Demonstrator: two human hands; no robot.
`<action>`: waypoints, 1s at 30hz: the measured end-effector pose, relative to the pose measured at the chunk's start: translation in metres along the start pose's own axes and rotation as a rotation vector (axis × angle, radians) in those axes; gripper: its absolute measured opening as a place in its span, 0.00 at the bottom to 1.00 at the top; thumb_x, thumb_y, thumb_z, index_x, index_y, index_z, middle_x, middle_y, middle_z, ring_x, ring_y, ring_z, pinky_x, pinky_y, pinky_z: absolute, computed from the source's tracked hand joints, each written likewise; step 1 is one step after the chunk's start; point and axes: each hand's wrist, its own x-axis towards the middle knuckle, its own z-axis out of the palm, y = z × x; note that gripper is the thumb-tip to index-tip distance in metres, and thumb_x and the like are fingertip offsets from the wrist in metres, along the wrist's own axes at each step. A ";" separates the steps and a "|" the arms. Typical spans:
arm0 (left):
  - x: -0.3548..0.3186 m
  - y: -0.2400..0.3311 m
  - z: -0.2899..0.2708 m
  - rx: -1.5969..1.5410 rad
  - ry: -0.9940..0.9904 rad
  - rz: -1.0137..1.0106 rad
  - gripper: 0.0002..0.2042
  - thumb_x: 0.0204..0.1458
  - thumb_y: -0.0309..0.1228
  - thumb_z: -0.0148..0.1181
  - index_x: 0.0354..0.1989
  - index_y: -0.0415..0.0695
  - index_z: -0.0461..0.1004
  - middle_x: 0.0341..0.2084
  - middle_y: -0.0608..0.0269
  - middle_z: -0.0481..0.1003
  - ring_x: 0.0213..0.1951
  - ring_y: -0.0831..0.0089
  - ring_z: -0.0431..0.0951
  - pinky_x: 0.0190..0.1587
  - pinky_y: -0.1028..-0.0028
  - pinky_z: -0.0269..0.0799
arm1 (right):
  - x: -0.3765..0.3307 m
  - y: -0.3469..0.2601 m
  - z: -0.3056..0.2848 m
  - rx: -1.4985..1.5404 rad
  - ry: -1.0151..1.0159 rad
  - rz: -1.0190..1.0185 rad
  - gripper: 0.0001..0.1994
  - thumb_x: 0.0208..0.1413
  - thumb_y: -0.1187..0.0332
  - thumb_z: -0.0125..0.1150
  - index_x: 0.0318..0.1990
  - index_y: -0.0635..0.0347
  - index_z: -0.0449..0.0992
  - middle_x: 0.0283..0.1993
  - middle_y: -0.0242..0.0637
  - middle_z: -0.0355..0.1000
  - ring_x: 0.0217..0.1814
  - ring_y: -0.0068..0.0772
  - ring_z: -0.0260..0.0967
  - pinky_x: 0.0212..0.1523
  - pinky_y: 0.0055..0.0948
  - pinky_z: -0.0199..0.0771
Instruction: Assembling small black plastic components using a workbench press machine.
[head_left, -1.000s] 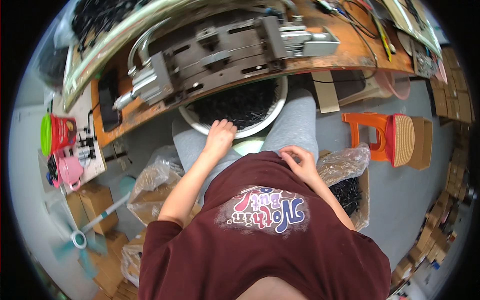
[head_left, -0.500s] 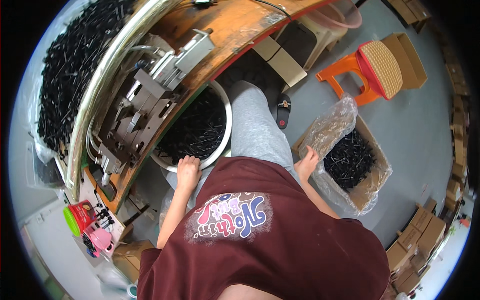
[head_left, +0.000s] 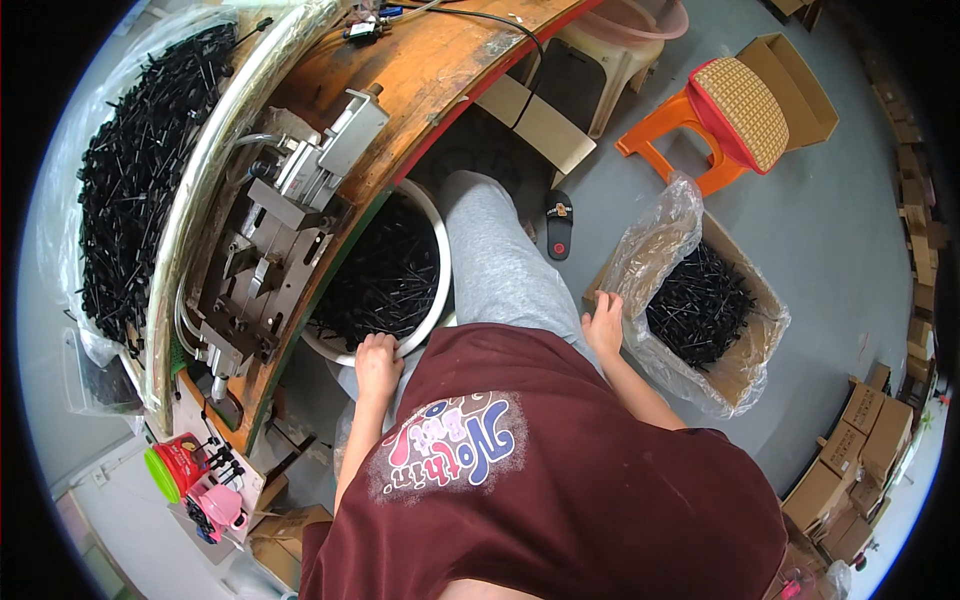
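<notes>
My left hand [head_left: 378,367] is curled over the near rim of a round white bucket [head_left: 443,262] between my legs and the bench. Thin black plastic-looking parts [head_left: 385,275] fill the bucket, their exact kind too small to tell. On the other side, beside my thigh, my right hand [head_left: 604,325] has its fingers loosely extended and nothing visible in it. It is at the near left edge of a cardboard box [head_left: 745,262] lined with a clear plastic bag [head_left: 655,235]. Similar black parts [head_left: 700,308] lie heaped inside the box.
A metal fixture [head_left: 275,245] is mounted on the wooden bench [head_left: 425,65] at left, beyond it a large pile of black parts [head_left: 150,185]. An orange stool [head_left: 665,130] with a cushion [head_left: 740,110] and a slipper [head_left: 559,225] are ahead. Cardboard boxes [head_left: 850,450] stand at right.
The view has shifted slightly. My right hand has drawn a little left, away from the plastic liner toward my thigh. My left hand stays on the bucket rim.
</notes>
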 end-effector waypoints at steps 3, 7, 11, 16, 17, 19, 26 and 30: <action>-0.001 0.000 0.001 -0.007 0.002 -0.002 0.11 0.31 0.22 0.65 0.26 0.43 0.73 0.27 0.60 0.73 0.37 0.59 0.73 0.40 0.61 0.68 | 0.004 -0.002 0.002 -0.032 -0.048 0.041 0.28 0.48 0.74 0.66 0.57 0.55 0.64 0.59 0.52 0.58 0.59 0.59 0.64 0.56 0.47 0.70; -0.001 -0.002 0.000 -0.007 0.004 0.017 0.11 0.31 0.22 0.65 0.26 0.43 0.74 0.28 0.59 0.74 0.37 0.59 0.73 0.40 0.61 0.68 | 0.008 0.002 0.008 0.038 -0.121 0.051 0.25 0.49 0.73 0.67 0.55 0.55 0.65 0.57 0.51 0.61 0.53 0.57 0.69 0.52 0.46 0.72; 0.000 -0.003 0.001 0.003 -0.016 0.004 0.11 0.31 0.22 0.65 0.27 0.43 0.74 0.27 0.59 0.74 0.37 0.58 0.73 0.40 0.61 0.69 | 0.005 0.017 0.018 0.061 -0.174 0.091 0.21 0.51 0.71 0.64 0.52 0.55 0.67 0.53 0.49 0.66 0.52 0.55 0.71 0.52 0.47 0.73; 0.000 -0.002 0.001 -0.015 -0.010 0.011 0.11 0.31 0.22 0.64 0.27 0.43 0.74 0.27 0.58 0.74 0.37 0.58 0.74 0.40 0.61 0.69 | 0.004 0.027 0.024 0.065 -0.258 0.227 0.18 0.52 0.68 0.64 0.50 0.55 0.69 0.50 0.49 0.70 0.53 0.54 0.71 0.52 0.47 0.73; 0.001 -0.004 0.001 -0.019 -0.009 0.014 0.11 0.31 0.22 0.64 0.27 0.43 0.74 0.27 0.58 0.74 0.37 0.58 0.74 0.40 0.61 0.69 | 0.004 0.025 0.025 0.070 -0.251 0.223 0.17 0.52 0.67 0.64 0.49 0.56 0.70 0.50 0.48 0.71 0.53 0.54 0.72 0.52 0.47 0.72; 0.002 -0.003 -0.002 -0.021 -0.036 0.005 0.11 0.31 0.23 0.65 0.27 0.43 0.74 0.28 0.58 0.74 0.37 0.58 0.74 0.40 0.61 0.69 | 0.004 0.029 0.028 0.105 -0.243 0.210 0.15 0.52 0.66 0.63 0.47 0.56 0.72 0.47 0.48 0.73 0.52 0.53 0.73 0.51 0.47 0.73; 0.001 -0.005 -0.001 -0.026 -0.042 0.008 0.11 0.31 0.24 0.66 0.28 0.43 0.74 0.28 0.59 0.74 0.38 0.58 0.74 0.42 0.62 0.69 | 0.009 0.021 0.029 0.194 -0.245 0.193 0.08 0.54 0.66 0.59 0.38 0.58 0.79 0.36 0.48 0.79 0.44 0.50 0.78 0.47 0.45 0.75; 0.001 -0.002 -0.005 -0.025 -0.058 -0.005 0.12 0.31 0.23 0.66 0.28 0.43 0.74 0.28 0.59 0.74 0.38 0.59 0.74 0.42 0.62 0.69 | 0.009 0.025 0.029 0.159 -0.243 0.200 0.09 0.54 0.66 0.58 0.38 0.58 0.80 0.38 0.48 0.79 0.44 0.51 0.78 0.47 0.45 0.76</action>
